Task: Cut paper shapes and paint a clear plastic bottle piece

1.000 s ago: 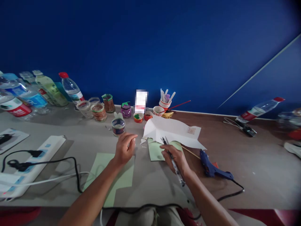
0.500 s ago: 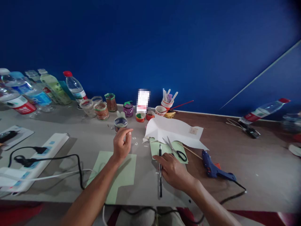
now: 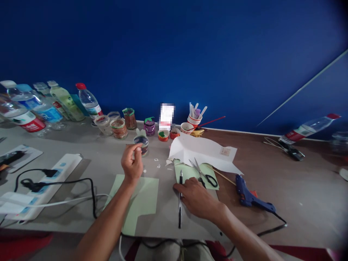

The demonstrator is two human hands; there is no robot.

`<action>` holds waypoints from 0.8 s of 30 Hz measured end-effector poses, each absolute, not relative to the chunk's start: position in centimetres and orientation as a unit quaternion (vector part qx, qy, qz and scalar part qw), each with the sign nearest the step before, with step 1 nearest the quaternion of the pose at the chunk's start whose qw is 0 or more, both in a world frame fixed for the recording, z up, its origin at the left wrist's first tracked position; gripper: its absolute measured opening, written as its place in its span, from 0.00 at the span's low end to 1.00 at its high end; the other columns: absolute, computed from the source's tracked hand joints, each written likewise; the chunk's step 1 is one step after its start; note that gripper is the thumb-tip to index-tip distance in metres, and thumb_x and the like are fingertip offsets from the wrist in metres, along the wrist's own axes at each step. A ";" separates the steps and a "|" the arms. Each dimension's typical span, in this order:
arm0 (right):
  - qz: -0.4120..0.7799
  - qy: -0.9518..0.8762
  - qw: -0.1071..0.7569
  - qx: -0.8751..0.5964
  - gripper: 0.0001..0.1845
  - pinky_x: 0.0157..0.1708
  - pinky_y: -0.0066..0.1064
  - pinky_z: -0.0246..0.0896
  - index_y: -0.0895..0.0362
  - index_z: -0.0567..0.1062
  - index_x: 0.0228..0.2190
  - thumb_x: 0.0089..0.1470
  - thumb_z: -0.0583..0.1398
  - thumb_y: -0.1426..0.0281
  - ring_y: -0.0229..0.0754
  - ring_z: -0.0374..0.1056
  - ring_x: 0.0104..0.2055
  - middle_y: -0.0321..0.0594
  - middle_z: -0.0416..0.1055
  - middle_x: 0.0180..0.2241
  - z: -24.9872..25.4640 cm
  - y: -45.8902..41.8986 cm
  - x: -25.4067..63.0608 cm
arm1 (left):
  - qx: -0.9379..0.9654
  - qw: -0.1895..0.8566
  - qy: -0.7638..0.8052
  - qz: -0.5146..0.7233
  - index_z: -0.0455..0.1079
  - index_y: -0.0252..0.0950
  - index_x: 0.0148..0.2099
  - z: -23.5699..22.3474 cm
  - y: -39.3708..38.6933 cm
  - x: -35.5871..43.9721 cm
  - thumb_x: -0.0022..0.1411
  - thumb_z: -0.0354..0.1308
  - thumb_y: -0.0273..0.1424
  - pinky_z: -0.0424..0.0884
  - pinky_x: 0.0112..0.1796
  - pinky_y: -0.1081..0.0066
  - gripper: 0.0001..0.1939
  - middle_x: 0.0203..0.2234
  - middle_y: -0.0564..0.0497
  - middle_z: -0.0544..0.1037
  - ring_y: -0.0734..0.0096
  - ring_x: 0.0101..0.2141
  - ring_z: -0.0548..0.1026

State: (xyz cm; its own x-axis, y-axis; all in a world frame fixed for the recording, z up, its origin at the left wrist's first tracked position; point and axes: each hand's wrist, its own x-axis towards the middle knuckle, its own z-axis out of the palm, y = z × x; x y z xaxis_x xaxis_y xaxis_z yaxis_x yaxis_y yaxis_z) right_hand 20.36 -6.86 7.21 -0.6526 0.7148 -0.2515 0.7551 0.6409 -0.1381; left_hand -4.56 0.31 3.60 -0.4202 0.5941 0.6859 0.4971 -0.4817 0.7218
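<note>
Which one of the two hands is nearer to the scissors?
Right. The right hand is next to the scissors, on their near side; the left hand is well away to their left.

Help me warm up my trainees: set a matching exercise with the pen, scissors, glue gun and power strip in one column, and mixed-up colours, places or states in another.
1. Pen
2. Scissors
3. Glue gun
4. Power strip

A. Dark blue body
B. Black plugs in it
C. Right hand at its barrel
D. Blades spread open

Pairs: 1-C, 2-D, 3-A, 4-B
</note>
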 end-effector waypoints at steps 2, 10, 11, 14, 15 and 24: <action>-0.119 0.903 0.086 0.403 0.15 0.42 0.38 0.52 0.57 0.73 0.42 0.53 0.54 0.78 0.50 0.69 0.38 0.47 0.74 0.33 7.2 -6.8 20.3 | 0.504 0.034 0.524 0.686 0.73 0.35 0.40 3.8 0.6 -5.2 0.67 0.52 0.35 0.71 0.33 0.72 0.11 0.31 0.50 0.76 0.73 0.30 0.73; -0.125 0.906 0.094 0.394 0.14 0.41 0.37 0.51 0.58 0.72 0.40 0.51 0.54 0.79 0.49 0.70 0.38 0.47 0.75 0.32 6.9 -6.5 20.3 | 0.450 0.032 0.615 0.646 0.65 0.36 0.55 2.1 2.1 -6.4 0.60 0.58 0.38 0.67 0.51 0.59 0.22 0.43 0.45 0.71 0.62 0.45 0.71; -0.126 0.906 0.095 0.394 0.15 0.41 0.37 0.51 0.58 0.72 0.40 0.51 0.54 0.79 0.49 0.70 0.38 0.47 0.75 0.32 6.9 -6.5 20.3 | 0.460 0.033 0.626 0.629 0.63 0.35 0.57 1.9 2.3 -6.3 0.57 0.60 0.39 0.65 0.53 0.56 0.27 0.45 0.43 0.70 0.59 0.48 0.70; -0.122 0.905 0.099 0.394 0.16 0.41 0.37 0.51 0.58 0.73 0.40 0.50 0.54 0.80 0.49 0.70 0.37 0.47 0.75 0.31 6.9 -6.5 20.2 | 0.481 0.039 0.652 0.584 0.57 0.33 0.61 1.2 2.6 -6.1 0.50 0.65 0.40 0.62 0.56 0.51 0.39 0.50 0.39 0.67 0.50 0.55 0.65; -0.120 0.906 0.101 0.394 0.16 0.41 0.38 0.51 0.58 0.73 0.40 0.50 0.54 0.81 0.49 0.70 0.37 0.46 0.75 0.31 7.0 -6.5 20.2 | 0.487 0.045 0.662 0.568 0.56 0.32 0.62 1.0 2.7 -6.0 0.49 0.66 0.41 0.61 0.57 0.49 0.42 0.51 0.37 0.66 0.48 0.56 0.65; -0.126 0.912 0.103 0.377 0.18 0.42 0.39 0.52 0.57 0.71 0.45 0.55 0.52 0.80 0.49 0.70 0.37 0.46 0.75 0.30 6.9 -6.1 20.7 | 0.496 0.050 0.733 0.462 0.56 0.29 0.63 0.5 3.3 -5.9 0.43 0.69 0.38 0.57 0.60 0.47 0.47 0.54 0.34 0.70 0.41 0.59 0.64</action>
State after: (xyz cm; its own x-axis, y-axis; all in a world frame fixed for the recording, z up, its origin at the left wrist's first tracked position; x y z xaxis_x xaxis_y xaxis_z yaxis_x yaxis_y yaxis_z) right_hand 20.70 -6.13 6.90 -0.6939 0.6621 -0.2830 0.7142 0.6831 -0.1528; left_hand -5.88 3.34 0.54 -0.5026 0.7742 0.3847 0.6808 0.0802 0.7280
